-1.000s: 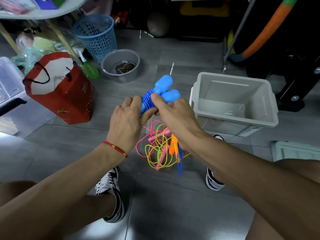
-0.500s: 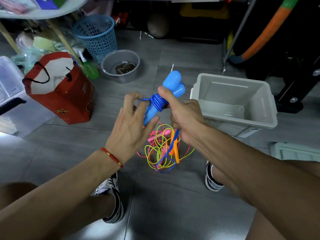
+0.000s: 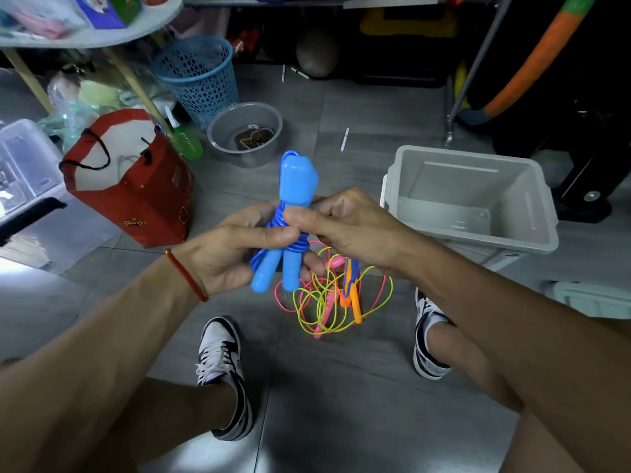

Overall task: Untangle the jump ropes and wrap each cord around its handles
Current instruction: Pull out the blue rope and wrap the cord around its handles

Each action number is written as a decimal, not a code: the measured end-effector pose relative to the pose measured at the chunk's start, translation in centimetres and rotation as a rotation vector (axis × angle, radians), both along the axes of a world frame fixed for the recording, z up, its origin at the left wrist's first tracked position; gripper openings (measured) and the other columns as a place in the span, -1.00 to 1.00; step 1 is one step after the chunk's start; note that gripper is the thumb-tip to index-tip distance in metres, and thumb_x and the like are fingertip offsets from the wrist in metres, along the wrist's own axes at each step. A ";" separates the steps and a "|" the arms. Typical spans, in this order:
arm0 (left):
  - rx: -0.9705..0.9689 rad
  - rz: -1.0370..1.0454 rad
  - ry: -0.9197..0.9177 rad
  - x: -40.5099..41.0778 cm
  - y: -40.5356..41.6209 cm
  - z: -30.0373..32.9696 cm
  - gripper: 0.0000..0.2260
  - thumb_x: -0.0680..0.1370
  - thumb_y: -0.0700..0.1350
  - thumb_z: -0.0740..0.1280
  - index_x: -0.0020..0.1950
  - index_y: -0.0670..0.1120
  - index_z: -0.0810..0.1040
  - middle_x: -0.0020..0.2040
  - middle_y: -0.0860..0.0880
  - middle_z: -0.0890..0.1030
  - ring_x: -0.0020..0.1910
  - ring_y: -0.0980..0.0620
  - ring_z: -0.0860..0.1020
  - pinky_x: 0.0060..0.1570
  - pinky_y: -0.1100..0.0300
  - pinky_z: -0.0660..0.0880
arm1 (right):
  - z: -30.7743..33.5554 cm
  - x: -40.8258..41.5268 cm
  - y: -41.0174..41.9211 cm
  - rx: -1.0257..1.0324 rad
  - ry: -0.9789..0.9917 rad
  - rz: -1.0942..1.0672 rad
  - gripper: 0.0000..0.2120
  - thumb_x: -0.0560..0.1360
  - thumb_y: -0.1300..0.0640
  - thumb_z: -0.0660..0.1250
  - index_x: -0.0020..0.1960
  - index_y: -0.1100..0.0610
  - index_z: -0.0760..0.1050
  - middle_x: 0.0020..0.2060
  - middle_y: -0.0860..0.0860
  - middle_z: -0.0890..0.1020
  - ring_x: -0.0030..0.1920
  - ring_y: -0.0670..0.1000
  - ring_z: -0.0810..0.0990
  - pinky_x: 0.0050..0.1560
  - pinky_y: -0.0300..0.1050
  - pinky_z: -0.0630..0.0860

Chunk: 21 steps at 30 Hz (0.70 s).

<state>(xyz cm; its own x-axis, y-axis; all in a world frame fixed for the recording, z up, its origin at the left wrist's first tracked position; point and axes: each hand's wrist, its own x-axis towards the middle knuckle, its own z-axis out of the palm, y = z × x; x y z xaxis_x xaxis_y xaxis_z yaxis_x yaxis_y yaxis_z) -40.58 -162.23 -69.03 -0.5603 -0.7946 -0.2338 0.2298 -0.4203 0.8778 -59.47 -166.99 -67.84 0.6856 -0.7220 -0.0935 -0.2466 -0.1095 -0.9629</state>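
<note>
Above the floor (image 3: 341, 404), both your hands grip the blue rope (image 3: 290, 213).
Left hand (image 3: 235, 250) and right hand (image 3: 348, 227) clench its wrapped handles; the tangle (image 3: 327, 302) lies below, bin (image 3: 532, 240) close right.

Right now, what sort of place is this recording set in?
Probably a storeroom or cluttered home utility corner: a tiled floor crowded with a grey bin, blue basket, red bag and stacked gear along the back wall.

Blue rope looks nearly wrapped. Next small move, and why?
Probably tuck the cord's end under the coils. The blue rope is wound around both handles, left hand gripping it and right hand pinching the coils, while the pink and yellow ropes lie tangled on the floor.
</note>
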 end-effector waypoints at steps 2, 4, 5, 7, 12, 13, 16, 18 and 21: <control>-0.048 0.023 -0.033 0.1 0.0 -0.1 -0.35 0.47 -0.04 0.49 0.45 -0.27 0.36 -0.04 -0.24 0.59 -0.14 -0.15 0.58 -0.05 0.03 0.55 | 0.0 0.0 -0.1 -0.057 0.025 -0.029 -0.52 0.56 -0.19 0.30 -0.27 0.19 0.64 -0.49 -0.02 0.24 -0.41 -0.05 0.20 -0.37 -0.15 0.18; -0.060 0.067 -0.073 0.0 -0.1 -0.1 -0.34 0.48 -0.03 0.48 0.47 -0.26 0.35 -0.01 -0.22 0.53 -0.17 -0.12 0.53 -0.07 0.03 0.53 | -0.2 0.0 -0.3 -0.137 0.099 -0.050 -0.46 0.55 -0.24 0.27 -0.24 0.22 0.63 -0.53 -0.12 0.23 -0.44 -0.10 0.23 -0.37 -0.19 0.22; -0.059 0.097 -0.095 0.1 -0.2 -0.1 -0.33 0.46 -0.03 0.50 0.47 -0.27 0.34 0.00 -0.22 0.51 -0.18 -0.11 0.52 -0.08 0.03 0.53 | -0.6 0.1 -0.6 -0.178 0.161 -0.071 -0.45 0.54 -0.29 0.26 -0.23 0.19 0.63 -0.55 -0.12 0.26 -0.44 -0.11 0.26 -0.36 -0.18 0.26; -0.048 0.175 -0.144 0.2 -0.3 -0.2 -0.30 0.41 -0.05 0.55 0.42 -0.32 0.34 -0.04 -0.21 0.45 -0.21 -0.10 0.52 -0.12 0.05 0.54 | -1.2 0.1 -1.0 -0.227 0.287 -0.126 -0.40 0.47 -0.39 0.26 -0.17 0.17 0.62 -0.49 -0.13 0.40 -0.41 -0.11 0.38 -0.31 -0.10 0.38; -0.011 0.304 -0.236 0.1 -0.7 -0.2 -0.51 0.50 -0.23 0.37 0.36 -0.40 0.32 0.00 -0.22 0.40 -0.25 -0.10 0.47 -0.19 0.07 0.51 | -1.4 -0.1 -1.8 -0.040 0.229 -0.088 -0.65 0.53 -0.24 0.33 0.02 0.05 0.57 -0.32 -0.20 0.59 -0.30 -0.30 0.54 -0.21 -0.32 0.43; -0.008 0.314 -0.242 0.2 -0.7 -0.2 -0.53 0.51 -0.22 0.36 0.35 -0.40 0.34 -0.01 -0.22 0.41 -0.26 -0.11 0.46 -0.19 0.07 0.50 | -1.4 -0.3 -2.1 -0.032 0.240 -0.053 -0.69 0.55 -0.20 0.34 0.05 0.04 0.57 -0.27 -0.18 0.63 -0.27 -0.31 0.56 -0.17 -0.33 0.46; 0.000 0.336 -0.296 0.4 -0.8 -0.3 -0.60 0.52 -0.21 0.38 0.28 -0.40 0.44 -0.14 -0.22 0.47 -0.29 -0.10 0.47 -0.23 0.08 0.48 | -1.6 -0.9 -2.7 -0.249 0.393 -0.010 -0.87 0.58 -0.05 0.32 0.00 -0.01 0.59 -0.25 -0.06 0.66 -0.28 -0.10 0.55 -0.18 -0.15 0.48; -0.012 0.364 -0.359 0.1 -0.8 -0.5 -0.69 0.52 -0.22 0.40 0.18 -0.38 0.51 -0.17 -0.21 0.51 -0.32 -0.08 0.48 -0.29 0.13 0.49 | -1.7 -0.7 -2.5 -0.318 0.445 -0.032 -0.81 0.61 0.03 0.24 -0.11 -0.01 0.59 -0.39 -0.08 0.56 -0.39 -0.08 0.48 -0.32 -0.22 0.40; 0.008 0.483 -0.419 -0.1 -1.3 -0.9 -0.70 0.46 -0.21 0.44 0.12 -0.34 0.55 -0.10 -0.22 0.50 -0.34 -0.05 0.48 -0.35 0.16 0.48 | -1.7 -0.2 -1.8 -0.323 0.463 -0.109 -0.70 0.60 0.06 0.18 -0.27 0.01 0.53 -0.44 -0.07 0.53 -0.39 -0.14 0.49 -0.39 -0.34 0.31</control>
